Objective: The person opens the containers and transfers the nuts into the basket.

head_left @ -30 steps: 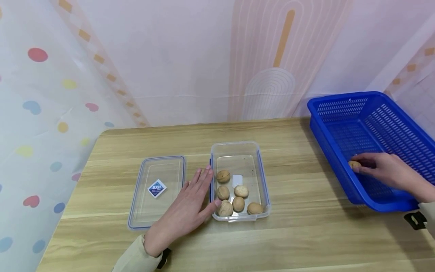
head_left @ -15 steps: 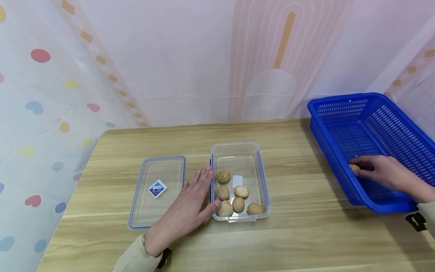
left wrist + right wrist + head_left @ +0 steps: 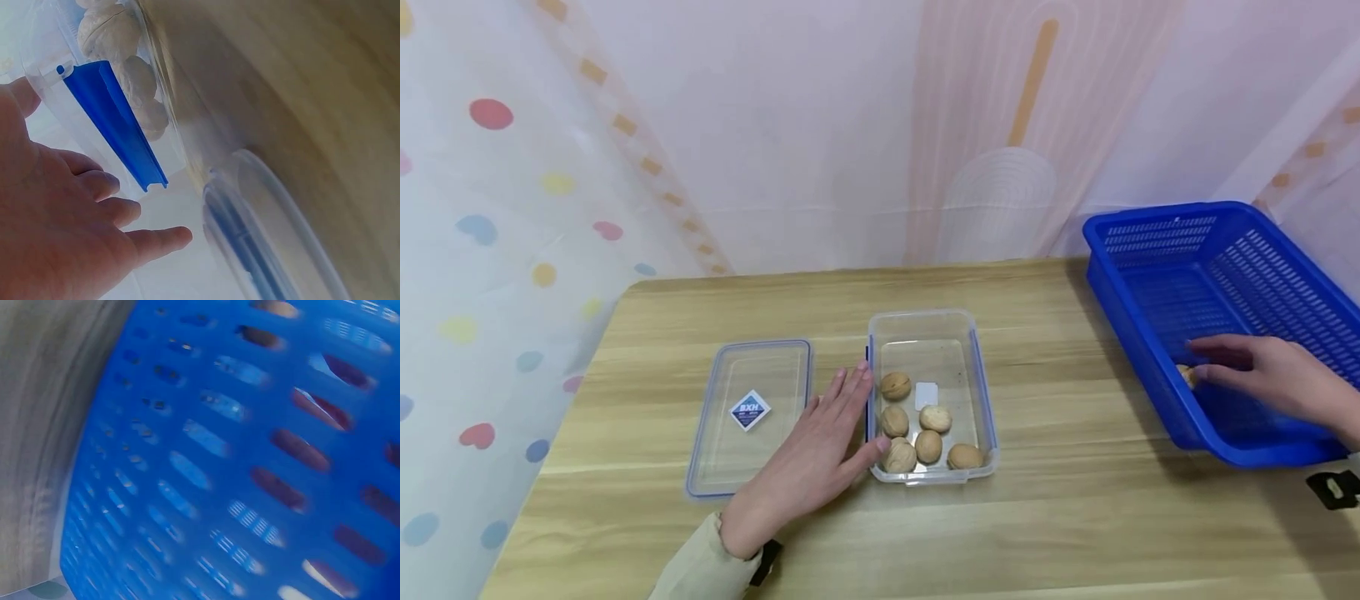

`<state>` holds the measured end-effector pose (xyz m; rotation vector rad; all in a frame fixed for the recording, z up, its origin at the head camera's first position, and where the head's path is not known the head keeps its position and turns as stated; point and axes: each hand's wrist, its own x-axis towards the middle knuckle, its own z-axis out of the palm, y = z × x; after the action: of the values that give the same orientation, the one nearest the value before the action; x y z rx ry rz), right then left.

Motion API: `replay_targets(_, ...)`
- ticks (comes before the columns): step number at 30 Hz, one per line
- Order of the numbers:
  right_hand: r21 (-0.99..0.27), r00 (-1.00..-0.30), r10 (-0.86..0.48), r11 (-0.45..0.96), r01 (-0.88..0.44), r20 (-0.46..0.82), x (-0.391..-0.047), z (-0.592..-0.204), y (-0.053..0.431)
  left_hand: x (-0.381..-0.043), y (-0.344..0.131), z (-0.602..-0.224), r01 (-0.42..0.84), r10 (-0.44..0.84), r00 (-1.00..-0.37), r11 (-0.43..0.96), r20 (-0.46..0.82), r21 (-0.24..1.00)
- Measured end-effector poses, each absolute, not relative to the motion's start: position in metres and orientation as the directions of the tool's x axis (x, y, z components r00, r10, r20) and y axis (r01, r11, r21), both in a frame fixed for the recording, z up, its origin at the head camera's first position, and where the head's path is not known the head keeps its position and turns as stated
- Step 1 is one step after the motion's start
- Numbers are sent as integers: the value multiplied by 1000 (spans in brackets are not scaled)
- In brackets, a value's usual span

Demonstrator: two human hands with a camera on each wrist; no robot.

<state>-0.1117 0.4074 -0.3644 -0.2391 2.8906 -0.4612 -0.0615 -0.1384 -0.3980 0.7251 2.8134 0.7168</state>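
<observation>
My left hand [image 3: 816, 446] lies with straight fingers along the left side of a clear plastic food box [image 3: 985, 392]. Its fingertips are at the rim, by a blue clip [image 3: 115, 125]. Inside the box are several walnuts [image 3: 928, 447], mostly toward the near end. Inside the blue basket, my right hand [image 3: 1273, 375] has its fingers apart from its thumb. A walnut [image 3: 1186, 375] sits low by the basket's left wall, partly hidden behind the thumb. In the right wrist view, the basket's slotted wall fills most of the picture and covers the hand.
The box's clear lid [image 3: 718, 417], with a blue seal, lies flat left of the box. The blue basket [image 3: 1138, 333] stands at the right of the wooden table [image 3: 760, 312]. A patterned backdrop [image 3: 820, 142] hangs behind the table's far edge.
My right thumb and fingers have shifted slightly right, away from the walnut that was between them. The walnut now sits a little lower. The left hand keeps its place at the box.
</observation>
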Motion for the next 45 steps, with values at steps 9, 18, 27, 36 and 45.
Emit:
replay_targets(9,-380,-996,-79,921,-91,48,-97,-359,402,-64,-138,-397,428,492,-870,761,-5,488)
replay_targets(18,-482,-989,-37,870,-102,143,-83,-355,382,-64,-141,-398,434,487,-873,770,7,467)
replay_targets(27,-626,-973,58,773,-99,225,-68,-346,359,-64,-140,-397,433,479,-878,776,18,458)
replay_targets(36,-702,-955,111,702,-122,276,-57,-337,326,-64,-140,-397,431,468,-883,778,36,456)
replay_targets(45,-709,-946,100,688,-157,307,-48,-333,292,-65,-140,-396,431,473,-881,778,25,457)
